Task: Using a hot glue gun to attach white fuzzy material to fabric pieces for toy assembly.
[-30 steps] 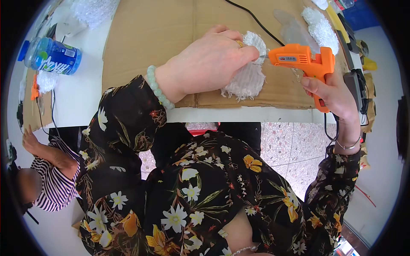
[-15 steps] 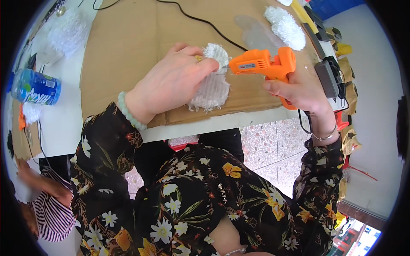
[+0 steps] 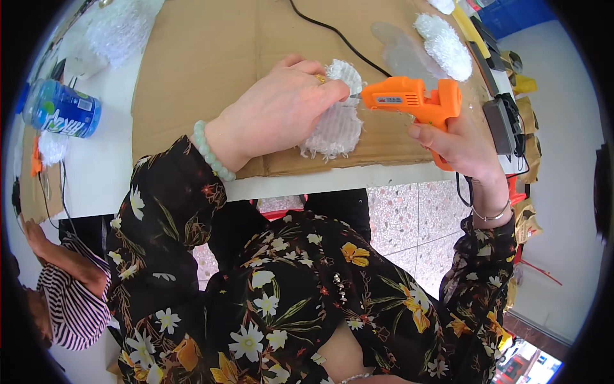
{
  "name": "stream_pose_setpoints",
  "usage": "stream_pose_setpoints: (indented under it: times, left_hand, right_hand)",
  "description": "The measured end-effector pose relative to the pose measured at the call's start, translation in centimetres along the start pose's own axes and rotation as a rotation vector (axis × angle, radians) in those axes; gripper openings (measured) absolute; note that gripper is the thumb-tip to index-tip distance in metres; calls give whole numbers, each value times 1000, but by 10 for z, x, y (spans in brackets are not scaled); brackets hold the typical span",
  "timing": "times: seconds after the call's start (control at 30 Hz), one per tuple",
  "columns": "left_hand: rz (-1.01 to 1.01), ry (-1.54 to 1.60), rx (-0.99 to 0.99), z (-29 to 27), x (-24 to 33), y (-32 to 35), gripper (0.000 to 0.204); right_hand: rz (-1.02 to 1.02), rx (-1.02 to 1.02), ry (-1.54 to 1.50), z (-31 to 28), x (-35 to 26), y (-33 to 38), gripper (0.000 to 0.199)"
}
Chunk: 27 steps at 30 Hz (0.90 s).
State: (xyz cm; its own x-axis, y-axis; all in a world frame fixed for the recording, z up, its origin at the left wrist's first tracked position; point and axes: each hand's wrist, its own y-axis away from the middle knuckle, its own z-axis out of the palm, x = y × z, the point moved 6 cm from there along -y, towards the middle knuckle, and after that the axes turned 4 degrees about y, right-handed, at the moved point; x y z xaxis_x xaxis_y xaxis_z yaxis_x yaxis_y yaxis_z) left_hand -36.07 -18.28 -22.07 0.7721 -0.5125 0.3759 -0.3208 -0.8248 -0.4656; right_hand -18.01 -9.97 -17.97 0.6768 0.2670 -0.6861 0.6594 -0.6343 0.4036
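Note:
A shaggy white fabric piece (image 3: pixel 336 133), narrower at its middle, lies on the brown cardboard (image 3: pixel 198 77) near the front edge. My left hand (image 3: pixel 275 115) rests over its left side, with thumb and fingers closed on it at the narrow part; the fingertips are partly hidden. In my right hand (image 3: pixel 462 144) is an orange hot glue gun (image 3: pixel 400 95), gripped by its handle and pointing left. Its nozzle tip meets the fabric right beside my left thumb. Whether glue is coming out cannot be seen.
More fluffy white pieces (image 3: pixel 448 54) lie at the back right, beside a translucent patch (image 3: pixel 400 51). A black cord (image 3: pixel 336 32) crosses the cardboard. A dark adapter (image 3: pixel 499 127) sits far right, a blue-labelled bottle (image 3: pixel 64 109) left. Another person in striped clothing (image 3: pixel 73 294) sits at left.
The whole view has shifted, so the table and both hands appear farther right. My hands, the glue gun and the fabric piece keep nearly the same positions relative to each other.

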Motion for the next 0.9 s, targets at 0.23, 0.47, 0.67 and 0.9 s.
stream_pose_setpoints:
  times: [0.23,0.47,0.67,0.9]
  left_hand:
    - [35,-2,10,-2,-7,16,20]
    - [51,-26,42,0,-4,14,20]
    - [29,-50,26,-3,-3,13,19]
    - [49,-2,19,1,-6,6,20]
  right_hand:
    - [-34,25,47,15,-5,-1,33]
    - [-44,17,164,13,-7,0,35]
    - [-30,33,53,10,-8,1,34]
    - [-39,88,19,9,-7,4,30]
